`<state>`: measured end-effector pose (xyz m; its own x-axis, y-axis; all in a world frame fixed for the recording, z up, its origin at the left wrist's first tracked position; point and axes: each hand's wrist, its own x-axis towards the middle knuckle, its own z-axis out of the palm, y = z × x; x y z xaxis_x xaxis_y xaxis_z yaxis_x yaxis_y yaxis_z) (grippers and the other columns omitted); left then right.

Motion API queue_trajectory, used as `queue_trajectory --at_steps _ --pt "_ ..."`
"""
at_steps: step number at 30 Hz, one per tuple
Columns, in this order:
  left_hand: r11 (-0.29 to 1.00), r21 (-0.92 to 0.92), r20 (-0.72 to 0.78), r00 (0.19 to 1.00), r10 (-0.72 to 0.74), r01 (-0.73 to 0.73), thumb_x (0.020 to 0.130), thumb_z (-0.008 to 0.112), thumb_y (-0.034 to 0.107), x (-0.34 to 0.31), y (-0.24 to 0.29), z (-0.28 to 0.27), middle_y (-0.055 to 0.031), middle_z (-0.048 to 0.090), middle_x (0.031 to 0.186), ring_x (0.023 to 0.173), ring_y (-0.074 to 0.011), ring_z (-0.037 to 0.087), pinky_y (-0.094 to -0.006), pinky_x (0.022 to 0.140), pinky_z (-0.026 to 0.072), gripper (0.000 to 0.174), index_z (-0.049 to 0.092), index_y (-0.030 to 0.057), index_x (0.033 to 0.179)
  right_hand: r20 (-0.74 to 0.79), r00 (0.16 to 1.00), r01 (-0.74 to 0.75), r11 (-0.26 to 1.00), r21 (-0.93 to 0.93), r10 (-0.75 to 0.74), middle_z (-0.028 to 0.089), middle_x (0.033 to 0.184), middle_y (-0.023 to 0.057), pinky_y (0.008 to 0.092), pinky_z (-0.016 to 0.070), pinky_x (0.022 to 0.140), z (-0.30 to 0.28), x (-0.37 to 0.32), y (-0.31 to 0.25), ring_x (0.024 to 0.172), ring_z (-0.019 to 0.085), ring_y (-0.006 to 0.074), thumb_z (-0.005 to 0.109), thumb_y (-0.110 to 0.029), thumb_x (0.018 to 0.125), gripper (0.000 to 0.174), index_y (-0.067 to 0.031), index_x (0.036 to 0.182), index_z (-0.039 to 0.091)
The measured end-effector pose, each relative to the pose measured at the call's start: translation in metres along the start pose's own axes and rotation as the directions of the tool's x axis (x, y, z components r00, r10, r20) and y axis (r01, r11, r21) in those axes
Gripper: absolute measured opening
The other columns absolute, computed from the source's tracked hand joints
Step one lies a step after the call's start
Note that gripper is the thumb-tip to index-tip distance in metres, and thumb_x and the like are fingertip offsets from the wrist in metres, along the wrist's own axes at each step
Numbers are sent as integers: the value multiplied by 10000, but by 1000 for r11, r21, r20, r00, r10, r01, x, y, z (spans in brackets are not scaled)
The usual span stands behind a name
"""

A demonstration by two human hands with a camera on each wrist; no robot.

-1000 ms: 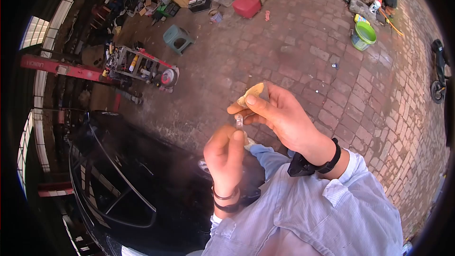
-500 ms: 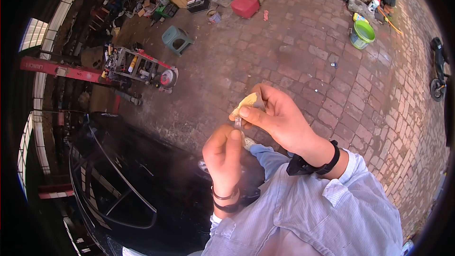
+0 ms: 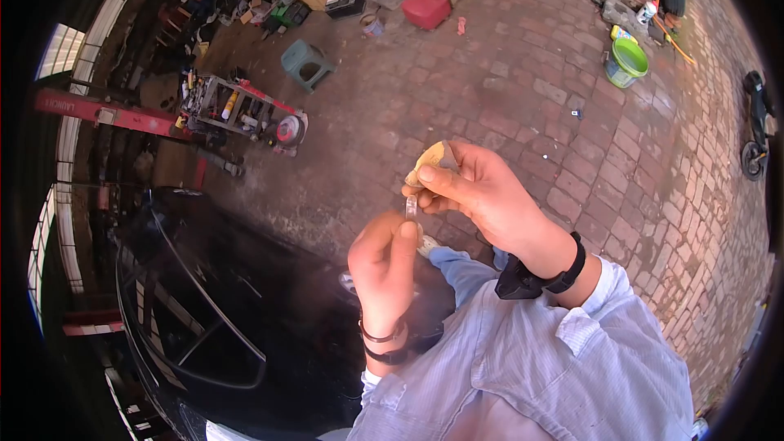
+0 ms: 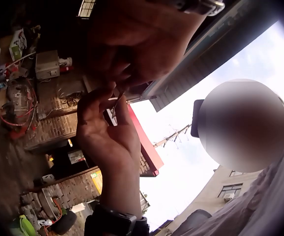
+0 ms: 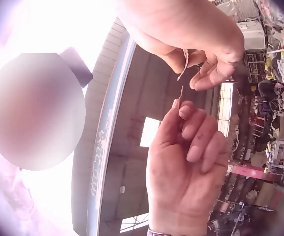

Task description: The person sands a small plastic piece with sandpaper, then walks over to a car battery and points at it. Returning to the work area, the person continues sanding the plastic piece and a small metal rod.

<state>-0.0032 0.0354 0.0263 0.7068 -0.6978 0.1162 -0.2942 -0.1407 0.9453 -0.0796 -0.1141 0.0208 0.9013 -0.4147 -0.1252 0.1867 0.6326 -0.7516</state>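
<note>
Both hands are raised close together in front of my chest. My left hand (image 3: 384, 261), with a bracelet on its wrist, pinches a small clear sliver (image 3: 412, 207) upright between thumb and forefinger. The sliver's tip (image 5: 180, 94) shows above the left fingers (image 5: 193, 128) in the right wrist view. Just above it, my right hand (image 3: 478, 192), with a black band on its wrist, pinches a folded yellowish scrap (image 3: 431, 157) between thumb and fingers. The scrap nearly touches the sliver's top. In the left wrist view the right hand (image 4: 105, 137) curls up towards the dark, blurred left hand (image 4: 132, 39).
Below the hands is brick paving (image 3: 523, 90). A black car (image 3: 212, 318) fills the lower left. A tool cart (image 3: 241, 110), a red lift arm (image 3: 106, 110), a green stool (image 3: 306, 65), a red can (image 3: 429, 8), a green bucket (image 3: 626, 61) and a scooter (image 3: 755, 126) stand around.
My right hand dipped towards the sliver's tip and has lifted slightly again. The left hand has held almost still with the sliver.
</note>
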Motion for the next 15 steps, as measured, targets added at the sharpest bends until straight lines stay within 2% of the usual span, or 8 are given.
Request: queue_trajectory --at_steps 2,4,6,8,10,11,14,15 --pt "999 -28 -19 1000 -20 20 901 572 93 -1 2 1 -64 523 674 615 -162 460 -291 585 376 167 569 -13 772 -25 998 -57 993 104 60 649 908 63 273 506 729 4 -1 1 882 624 120 656 -134 901 178 0 962 554" --pt "998 -54 -46 998 -46 43 908 565 102 -3 1 3 -59 528 682 626 -159 464 -290 590 376 178 571 -13 772 16 992 120 991 64 -122 642 934 65 264 492 743 8 -5 10 905 605 107 651 -119 903 162 -7 947 543" --pt "995 2 -49 994 101 -101 988 511 206 -2 -4 6 41 446 648 536 -22 357 -183 476 274 237 575 9 872 16 986 168 985 -28 -167 637 933 64 260 489 734 3 -2 22 888 600 100 650 -109 901 155 -10 932 533" --pt "991 13 -63 989 131 -130 989 507 203 -1 -2 12 42 441 646 535 -21 363 -183 473 279 231 576 6 892 18 976 218 968 -121 -218 633 933 63 256 485 725 2 0 24 870 594 94 649 -98 900 151 -14 916 524" --pt "986 40 -55 985 166 -164 992 496 187 -2 -2 14 38 440 644 526 -21 369 -182 462 286 217 579 -5 935 -55 967 250 967 53 -248 604 883 40 242 468 702 7 0 19 834 569 75 657 -86 891 170 -21 882 500" --pt "985 40 -56 984 167 -165 992 496 187 -3 -2 15 38 440 644 526 -21 369 -182 462 286 217 579 -5 935 -54 967 251 966 53 -248 604 883 40 242 468 702 8 -1 18 834 569 75 657 -86 891 170 -21 882 500" --pt "996 13 -89 993 84 -83 987 492 165 -5 -1 15 37 431 638 514 -16 353 -180 452 268 200 571 -5 918 -56 967 249 968 -8 -249 558 819 8 227 457 677 10 -2 23 817 560 72 664 -81 884 187 -22 876 487" --pt "997 14 -90 993 82 -81 987 492 165 -5 -2 15 37 431 638 514 -16 353 -180 452 268 200 571 -5 918 -74 939 328 938 -112 -337 536 783 3 230 449 653 14 -3 28 785 553 73 676 -88 874 200 -24 861 487"
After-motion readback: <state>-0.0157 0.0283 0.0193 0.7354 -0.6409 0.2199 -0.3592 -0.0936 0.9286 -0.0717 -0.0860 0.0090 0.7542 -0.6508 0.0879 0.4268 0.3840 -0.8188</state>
